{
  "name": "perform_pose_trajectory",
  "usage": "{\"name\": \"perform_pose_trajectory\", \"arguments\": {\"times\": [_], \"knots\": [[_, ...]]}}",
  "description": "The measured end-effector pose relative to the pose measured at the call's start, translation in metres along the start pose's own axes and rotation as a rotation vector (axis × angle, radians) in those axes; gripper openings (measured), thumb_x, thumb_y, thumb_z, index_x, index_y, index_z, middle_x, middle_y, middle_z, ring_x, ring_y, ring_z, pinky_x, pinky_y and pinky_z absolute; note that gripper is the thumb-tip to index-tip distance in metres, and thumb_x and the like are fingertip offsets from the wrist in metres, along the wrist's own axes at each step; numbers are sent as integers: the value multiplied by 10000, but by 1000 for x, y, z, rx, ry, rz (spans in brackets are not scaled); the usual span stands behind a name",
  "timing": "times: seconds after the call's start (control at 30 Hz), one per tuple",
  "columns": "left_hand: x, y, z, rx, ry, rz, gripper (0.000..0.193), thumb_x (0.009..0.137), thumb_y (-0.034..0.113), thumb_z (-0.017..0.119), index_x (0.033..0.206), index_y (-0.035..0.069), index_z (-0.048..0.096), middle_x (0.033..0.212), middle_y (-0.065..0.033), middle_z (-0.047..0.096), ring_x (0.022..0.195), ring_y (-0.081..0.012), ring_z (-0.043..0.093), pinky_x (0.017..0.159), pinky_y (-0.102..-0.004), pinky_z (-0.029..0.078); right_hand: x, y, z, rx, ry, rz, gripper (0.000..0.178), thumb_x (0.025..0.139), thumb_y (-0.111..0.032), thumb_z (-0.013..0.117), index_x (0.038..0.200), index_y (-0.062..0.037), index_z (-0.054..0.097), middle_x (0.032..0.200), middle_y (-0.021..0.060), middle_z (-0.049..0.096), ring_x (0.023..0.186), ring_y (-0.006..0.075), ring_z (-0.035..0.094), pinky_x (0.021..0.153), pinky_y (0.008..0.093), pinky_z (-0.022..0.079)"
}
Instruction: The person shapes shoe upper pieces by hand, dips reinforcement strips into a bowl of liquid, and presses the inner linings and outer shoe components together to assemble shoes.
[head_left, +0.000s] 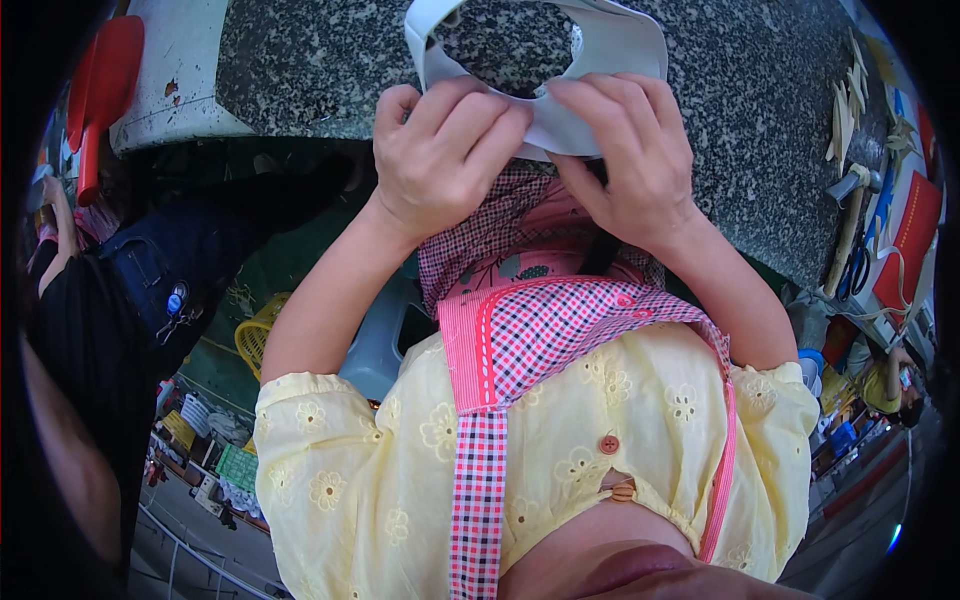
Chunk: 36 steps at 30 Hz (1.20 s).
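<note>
A white, leather-like piece (638,45), bent into an open loop, is held at the near edge of a speckled stone tabletop (740,120). My left hand (445,150) is closed on the left part of its near side, fingers curled and the thumb mostly hidden. On the right part of that side, my right hand (635,150) pinches the piece between the fingers on top and the thumb below. Only a small gap separates the two hands. The far side of the loop is cut off by the upper edge of the view.
Pale cut scraps (845,110), a hammer (855,185) and dark-handled scissors (855,272) lie at the right, beside a red flat item (908,240). At far left is a red scoop (105,75). A person in dark clothes (90,300) is on my left, near a yellow basket (262,335).
</note>
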<state>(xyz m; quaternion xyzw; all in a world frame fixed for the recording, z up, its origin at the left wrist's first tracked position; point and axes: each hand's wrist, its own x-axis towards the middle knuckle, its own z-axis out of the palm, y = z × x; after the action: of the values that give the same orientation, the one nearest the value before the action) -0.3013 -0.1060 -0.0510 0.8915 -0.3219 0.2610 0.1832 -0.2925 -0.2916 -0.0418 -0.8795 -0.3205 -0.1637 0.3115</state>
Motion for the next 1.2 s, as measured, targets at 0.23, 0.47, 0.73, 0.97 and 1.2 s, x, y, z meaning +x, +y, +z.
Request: {"name": "perform_pose_trajectory", "arguments": {"times": [0.23,0.47,0.73,0.97,1.2], "knots": [[-6,-5,5,108,-7,178,216,655,156,605,862,111,646,786,25,562,758,-137,567,737,-326,305,-6,7,6,-128,59,-163,244,601,-120,596,836,-91,655,879,6,548,767,181,537,614,254,481],[-7,-4,3,128,-16,149,211,666,182,611,863,111,640,814,21,577,788,-138,566,760,-321,300,-7,5,4,-212,36,-227,251,597,-143,580,825,-78,658,869,-17,562,784,173,546,598,233,481],[-20,5,-22,125,-330,88,351,788,254,591,1102,98,610,1060,-5,601,991,-138,549,787,-311,325,-9,-5,-11,-180,-190,-185,409,571,-215,660,950,-61,642,969,8,535,895,200,523,715,279,487],[-13,11,-34,84,-398,20,406,720,199,613,1109,85,595,1115,-24,581,1036,-168,536,823,-344,332,-21,-17,-7,-254,-308,-167,621,585,-268,668,1138,-13,552,1048,86,482,1032,256,464,895,426,390],[51,-28,-61,526,-647,414,350,709,154,564,1053,100,598,1029,31,579,1080,-61,471,836,-335,259,-17,-17,-9,-399,-290,-244,440,633,-183,604,989,73,573,1009,116,490,984,262,470,832,384,407]]}}
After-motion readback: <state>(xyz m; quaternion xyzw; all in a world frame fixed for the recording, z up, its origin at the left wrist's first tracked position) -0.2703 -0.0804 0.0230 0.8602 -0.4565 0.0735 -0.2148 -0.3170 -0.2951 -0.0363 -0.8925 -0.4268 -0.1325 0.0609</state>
